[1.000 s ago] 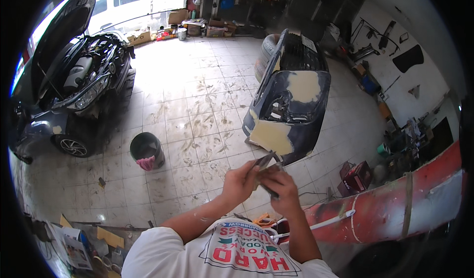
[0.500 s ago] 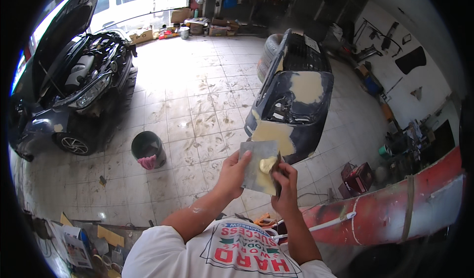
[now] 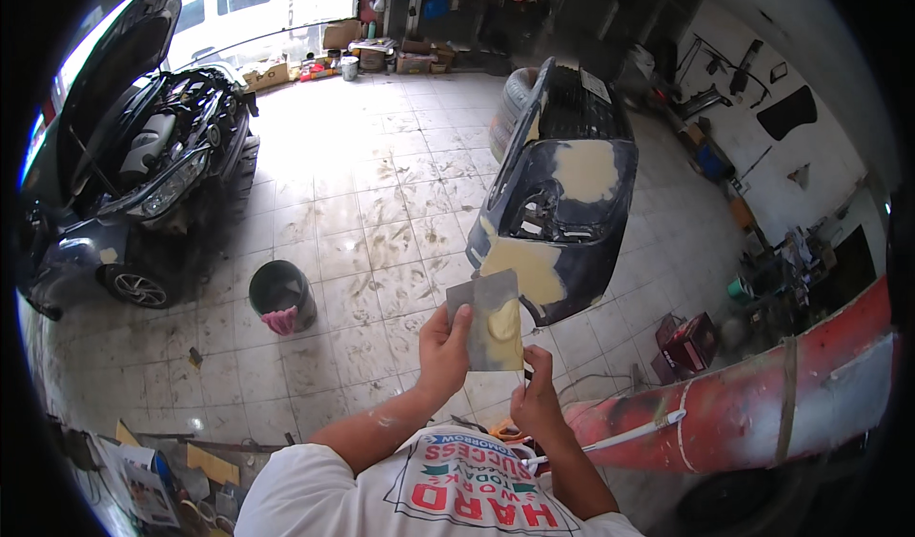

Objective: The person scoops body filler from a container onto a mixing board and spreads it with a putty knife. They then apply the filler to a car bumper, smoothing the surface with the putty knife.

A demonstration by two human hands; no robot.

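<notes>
Bare left hand (image 3: 443, 351) grips the flat grey rectangular plate (image 3: 482, 297) by its left edge, thumb on top, other fingers beneath. Plate is up in front of the person's chest, clear of the floor, face upward. Looks light, stiff, probably thin metal; hold it at that clean left edge, since the right half is messy. There sits a mound of pale yellow creamy paste (image 3: 502, 320), likely soft, sticky, slick under fingers; keep plate level or it may slide. Bare right hand (image 3: 536, 399) is curled just by the plate's lower right corner, maybe pinching something thin edge-on; can't tell what, or how firmly.

Surface and room, from where I stand: far left, dark car (image 3: 71, 251) with hood up, engine bay exposed. Then dark green round bucket (image 3: 305, 310), pink cloth (image 3: 279, 323) over its rim. Pale square-tiled floor (image 3: 372, 227), smudged all over, glare near the doorway. Right of that, dark blue-grey car bumper (image 3: 596, 256) with beige-yellow patches (image 3: 586, 170), tyre (image 3: 513, 108) beside it. Far right, long curved red-and-grey panel (image 3: 734, 408).
</notes>
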